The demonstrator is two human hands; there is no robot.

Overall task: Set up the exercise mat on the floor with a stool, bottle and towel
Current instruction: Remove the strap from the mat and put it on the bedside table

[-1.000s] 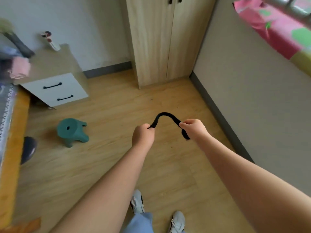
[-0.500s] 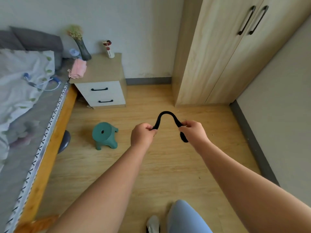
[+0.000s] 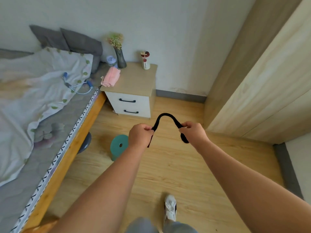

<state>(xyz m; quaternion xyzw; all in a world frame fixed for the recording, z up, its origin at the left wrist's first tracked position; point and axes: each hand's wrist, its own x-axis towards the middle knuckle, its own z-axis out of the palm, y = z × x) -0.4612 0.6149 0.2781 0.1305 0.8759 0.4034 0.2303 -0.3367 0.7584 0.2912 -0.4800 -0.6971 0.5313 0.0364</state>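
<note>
Black strap (image 3: pixel 165 115) is held arched between both hands, one end pinched in the left hand (image 3: pixel 140 137) and the other in the right hand (image 3: pixel 193 132), unchanged from a second ago. The view has been swung left. The green stool (image 3: pixel 118 145) on the floor (image 3: pixel 168 165) is now half hidden behind the left hand, and the pink towel (image 3: pixel 111 79) and pale bottle (image 3: pixel 111 62) on the nightstand tabletop (image 3: pixel 134 81) are now plainly shown. No mat is seen, so the setup is judged barely begun.

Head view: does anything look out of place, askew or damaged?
Only small things: the pink towel overhangs the edge of the nightstand nearest the bed, where the quilt lies rumpled. The green stool stands upright; nothing spilled or broken.
</note>
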